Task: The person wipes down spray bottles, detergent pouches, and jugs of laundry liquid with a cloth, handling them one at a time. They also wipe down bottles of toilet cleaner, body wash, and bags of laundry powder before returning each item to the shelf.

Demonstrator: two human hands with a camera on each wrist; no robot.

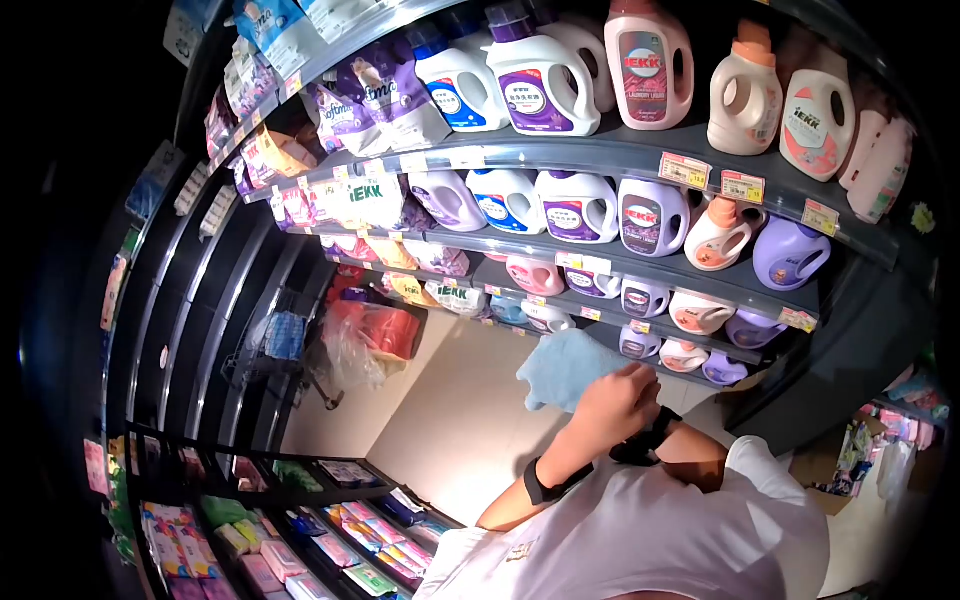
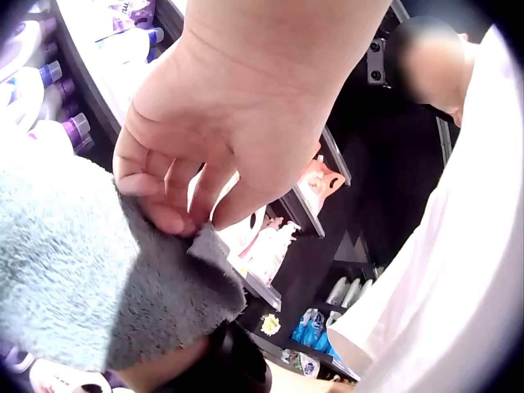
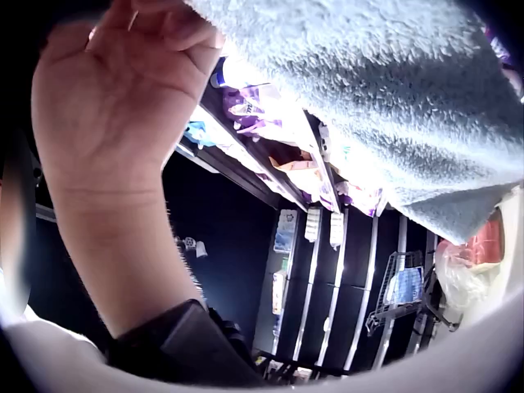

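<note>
A light blue-grey fuzzy cloth [image 1: 565, 370] hangs in front of the person, spread out toward the shelves. My left hand [image 2: 221, 123] pinches its top edge between curled fingers and thumb, palm side showing in the left wrist view. In the right wrist view my right hand [image 3: 115, 106] holds the cloth at another part of its edge, with the fingertips partly cut off at the top of the frame. From the head view the two hands are close together, the left hand [image 1: 607, 408] overlapping the right. Both wrists wear black bands.
Shelves ahead carry laundry liquid bottles [image 1: 540, 95] and softener pouches [image 1: 385, 100] with price tags. Packets [image 1: 370, 530] fill a low rack at lower left. A red basket [image 1: 385, 330] with clear plastic and a wire basket [image 1: 275, 340] stand near the tiled floor [image 1: 450, 400].
</note>
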